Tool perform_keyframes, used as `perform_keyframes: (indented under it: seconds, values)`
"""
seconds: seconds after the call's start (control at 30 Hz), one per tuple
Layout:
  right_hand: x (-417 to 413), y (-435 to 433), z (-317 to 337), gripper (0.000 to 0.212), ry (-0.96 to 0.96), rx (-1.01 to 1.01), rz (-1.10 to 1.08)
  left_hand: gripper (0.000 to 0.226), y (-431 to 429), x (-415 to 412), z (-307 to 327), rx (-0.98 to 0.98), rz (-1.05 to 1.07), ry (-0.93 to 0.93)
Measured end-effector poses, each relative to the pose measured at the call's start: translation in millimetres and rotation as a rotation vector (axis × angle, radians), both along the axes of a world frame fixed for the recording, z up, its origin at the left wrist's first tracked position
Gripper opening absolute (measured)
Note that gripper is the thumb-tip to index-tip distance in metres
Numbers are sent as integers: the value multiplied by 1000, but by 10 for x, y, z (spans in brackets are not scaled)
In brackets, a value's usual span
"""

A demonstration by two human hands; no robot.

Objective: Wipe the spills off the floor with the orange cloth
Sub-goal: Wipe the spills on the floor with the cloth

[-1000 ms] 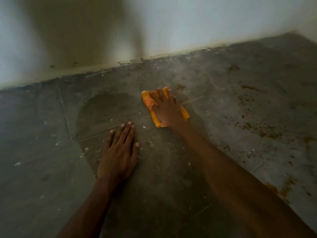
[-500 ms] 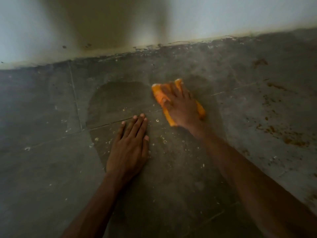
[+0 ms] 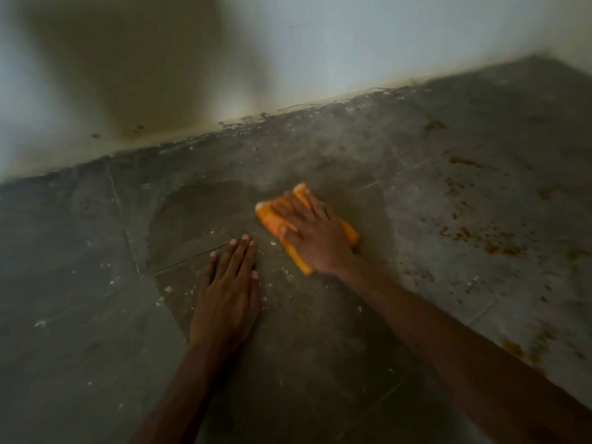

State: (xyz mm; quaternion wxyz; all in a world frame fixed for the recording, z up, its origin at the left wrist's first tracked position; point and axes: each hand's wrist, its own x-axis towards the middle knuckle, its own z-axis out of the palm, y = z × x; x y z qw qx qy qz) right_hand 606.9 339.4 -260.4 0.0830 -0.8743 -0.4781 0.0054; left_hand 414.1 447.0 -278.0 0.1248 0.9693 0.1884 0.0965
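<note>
A folded orange cloth lies flat on the grey tiled floor, near the middle of the view. My right hand presses down on it with fingers spread, covering most of it. My left hand rests flat on the floor just left of and nearer than the cloth, fingers together, holding nothing. A dark damp patch spreads on the tiles left of the cloth. Brown spill spots speckle the floor to the right.
A pale wall meets the floor along a grimy line behind the cloth. More brown stains lie at the right near my forearm. Small white crumbs are scattered around my left hand.
My right hand has slid the cloth nearer to me and closer to my left hand. The left hand stays planted. The view has swung, showing more stained floor on the right.
</note>
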Motion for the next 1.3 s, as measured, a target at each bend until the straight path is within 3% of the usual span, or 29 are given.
perform_keyframes:
  seconds: [0.07, 0.13, 0.17, 0.23, 0.33, 0.43, 0.5, 0.6, 0.67, 0.8, 0.9, 1.03, 1.1, 1.2, 1.3]
  values:
    - [9, -723, -89, 57, -41, 21, -4, 59, 8, 0, -4, -12, 3, -6]
    - [406, -1243, -166, 66, -39, -5, -174, 60, 3, -11, -22, -6, -4, -1]
    - [595, -1298, -135, 72, -7, 1, -275, 60, 7, -6, -26, -4, -4, 1]
    - [540, -1155, -60, 66, 69, -10, -431, 60, 2, -17, -18, -13, -17, 11]
    - [-398, -1309, -32, 67, 18, 11, -242, 62, -15, -25, 10, -19, -37, 24]
    - [-899, -2155, -160, 57, -18, 21, -24, 60, -34, -38, 67, 0, 4, 41]
    - [-593, -2464, -158, 62, -12, 5, -167, 55, -160, -47, 97, 15, 67, 36]
    - [-137, -2274, -40, 63, 67, -13, -515, 56, -707, 29, 129, -83, 100, 5]
    - [-297, -2224, -41, 66, 34, -6, -497, 66, -1241, 60, 110, -195, 62, 26]
    - [-1254, -3169, -200, 54, -5, 53, -121, 105, -2096, -20, 64, -252, 12, 139]
    - [-773, -3454, -151, 59, -17, 10, -317, 120, -2381, -156, -9, -149, -86, 277]
    - [-115, -2798, -10, 57, 110, -9, -662, 125, -2355, -123, -26, -144, -64, 314]
    - [-547, -2768, -49, 56, 69, 33, -587, 125, -2363, -104, -36, -167, -49, 305]
    - [-1469, -3455, -160, 55, 2, 73, -339, 121, -2373, -118, -96, -155, -35, 238]
    - [-1225, -4116, -165, 56, -3, 35, -535, 112, -2466, -139, -61, -145, -28, 226]
